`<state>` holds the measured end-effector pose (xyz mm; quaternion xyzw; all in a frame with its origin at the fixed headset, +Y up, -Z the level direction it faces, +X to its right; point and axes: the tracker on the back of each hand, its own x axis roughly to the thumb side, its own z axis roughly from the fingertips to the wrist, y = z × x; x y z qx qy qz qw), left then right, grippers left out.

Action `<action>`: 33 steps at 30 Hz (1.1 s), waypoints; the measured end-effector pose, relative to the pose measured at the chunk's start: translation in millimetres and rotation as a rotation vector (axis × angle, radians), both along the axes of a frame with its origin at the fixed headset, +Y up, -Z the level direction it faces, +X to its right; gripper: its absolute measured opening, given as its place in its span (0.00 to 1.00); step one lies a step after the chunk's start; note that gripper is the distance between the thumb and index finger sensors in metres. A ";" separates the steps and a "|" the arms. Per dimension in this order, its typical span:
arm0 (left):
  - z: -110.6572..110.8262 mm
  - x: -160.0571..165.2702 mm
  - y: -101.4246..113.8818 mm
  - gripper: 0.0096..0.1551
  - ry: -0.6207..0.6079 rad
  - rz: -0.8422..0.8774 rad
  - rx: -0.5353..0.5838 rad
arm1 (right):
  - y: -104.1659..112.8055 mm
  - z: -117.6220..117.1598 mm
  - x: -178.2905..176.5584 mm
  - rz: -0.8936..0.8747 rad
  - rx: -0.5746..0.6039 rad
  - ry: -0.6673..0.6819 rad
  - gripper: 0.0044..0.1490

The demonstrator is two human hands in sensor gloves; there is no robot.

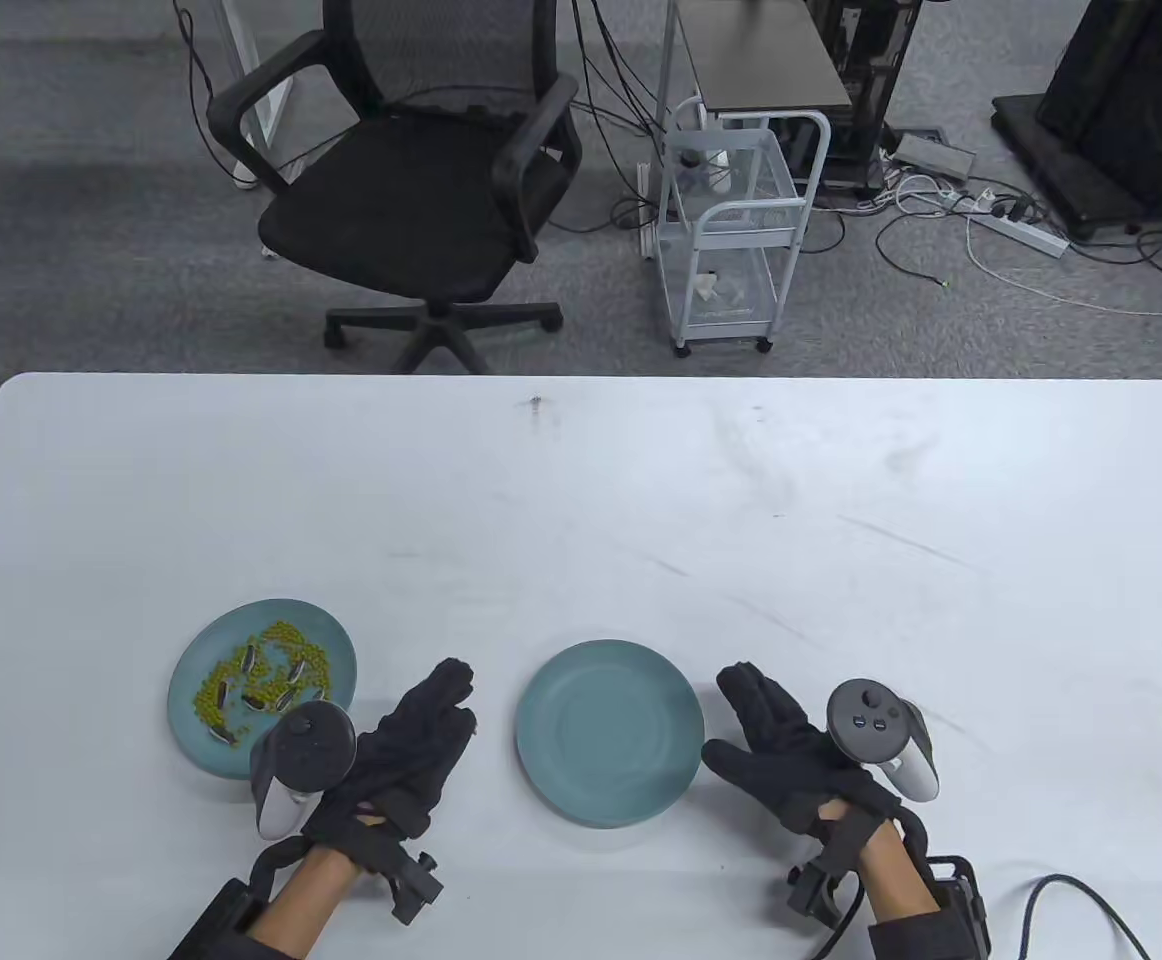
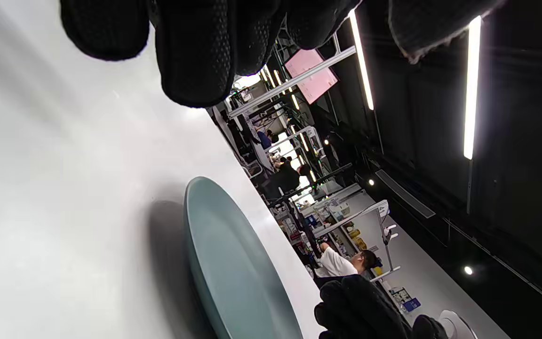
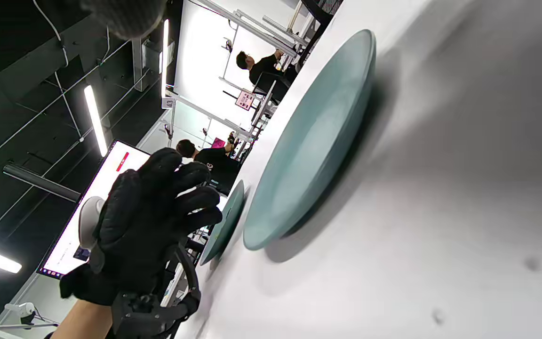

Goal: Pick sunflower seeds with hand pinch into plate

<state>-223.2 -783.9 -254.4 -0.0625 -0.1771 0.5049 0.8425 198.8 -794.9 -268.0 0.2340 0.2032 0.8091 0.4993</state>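
A teal plate (image 1: 203, 745) at the front left holds striped sunflower seeds (image 1: 253, 688) mixed with small green beans (image 1: 286, 636). A second teal plate (image 1: 609, 732) lies bare between the hands; it also shows in the left wrist view (image 2: 233, 273) and the right wrist view (image 3: 313, 136). My left hand (image 1: 419, 730) is open and holds nothing, just right of the seed plate; it also shows in the right wrist view (image 3: 153, 221). My right hand (image 1: 771, 730) is open and holds nothing, just right of the bare plate.
The white table (image 1: 641, 520) stretches far beyond the plates. A black office chair (image 1: 411, 190) and a white wire cart (image 1: 731, 230) stand behind its far edge. A black cable (image 1: 1071, 900) lies at the front right.
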 end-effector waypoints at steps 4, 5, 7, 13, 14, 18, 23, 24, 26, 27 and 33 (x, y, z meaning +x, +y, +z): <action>0.1 -1.3 1.5 0.37 0.014 -0.006 0.014 | -0.3 0.4 -0.7 0.004 0.001 0.008 0.59; 0.3 -1.7 1.9 0.37 0.017 -0.005 0.018 | -0.4 0.5 -0.8 0.003 0.000 0.008 0.59; 0.5 -2.7 2.7 0.37 0.020 -0.002 0.023 | -0.3 0.8 -0.9 0.000 0.001 0.006 0.59; 0.7 -2.7 3.3 0.35 0.010 0.014 0.022 | 2.9 1.7 1.4 -0.007 0.019 -0.008 0.58; 0.5 -3.3 3.8 0.35 0.013 0.012 0.023 | 3.2 1.6 1.7 -0.007 0.023 -0.010 0.58; -0.7 -9.7 8.6 0.35 0.060 0.039 0.057 | 3.3 2.0 2.7 -0.006 0.024 -0.017 0.58; -5.5 -35.9 21.0 0.36 0.197 0.058 0.115 | 3.4 2.3 2.4 -0.003 0.023 -0.015 0.58; -6.8 -46.2 23.4 0.36 0.254 0.061 0.124 | 3.5 2.3 2.4 -0.005 0.024 -0.015 0.58; -8.2 -64.9 26.6 0.37 0.352 0.067 0.139 | 3.6 2.3 2.6 -0.007 0.027 -0.016 0.58; -9.1 -76.7 28.3 0.37 0.415 0.059 0.149 | 3.5 2.3 2.8 -0.007 0.029 -0.016 0.58; -6.8 -132.2 32.0 0.41 0.709 -0.063 0.150 | 3.2 2.6 2.2 -0.012 0.031 -0.012 0.58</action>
